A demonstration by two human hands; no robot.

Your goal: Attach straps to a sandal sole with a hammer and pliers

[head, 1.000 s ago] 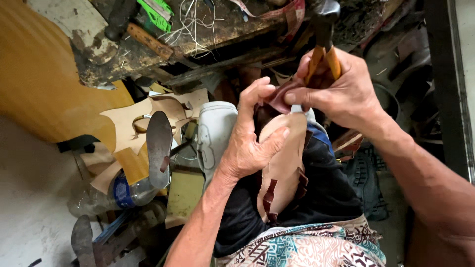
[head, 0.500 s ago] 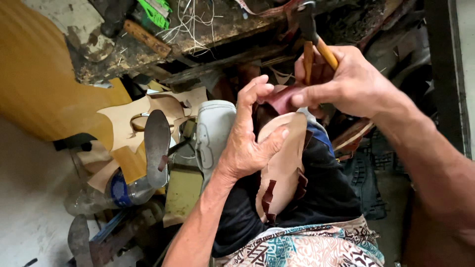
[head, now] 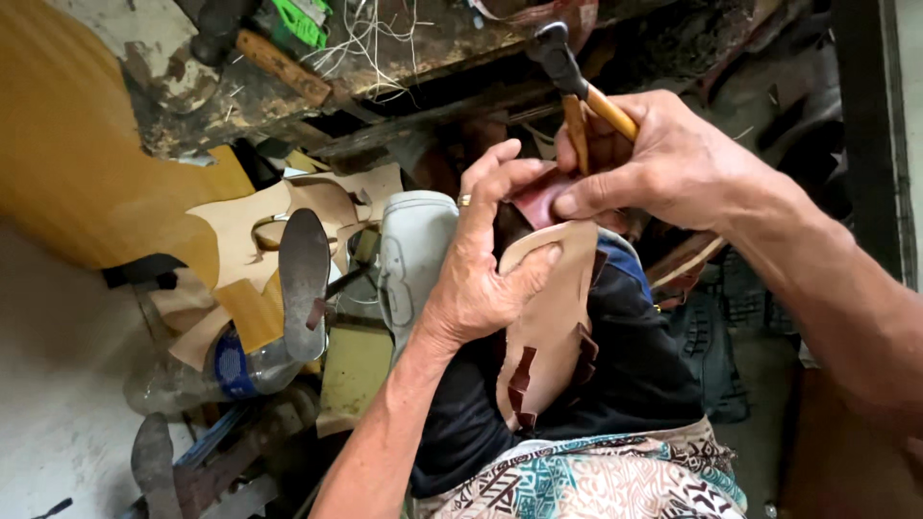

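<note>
**Hands working a sandal sole on the lap**

Tan leather sandal sole with dark red straps (head: 553,327) rests on the lap, on dark cloth; left hand (head: 481,269) closes its grip round the sole's upper end, thumb on its face; right hand (head: 673,163) is clenched on the orange-handled hammer (head: 582,82), above the sole; beyond, a cluttered wooden worktop (head: 288,86).
</note>
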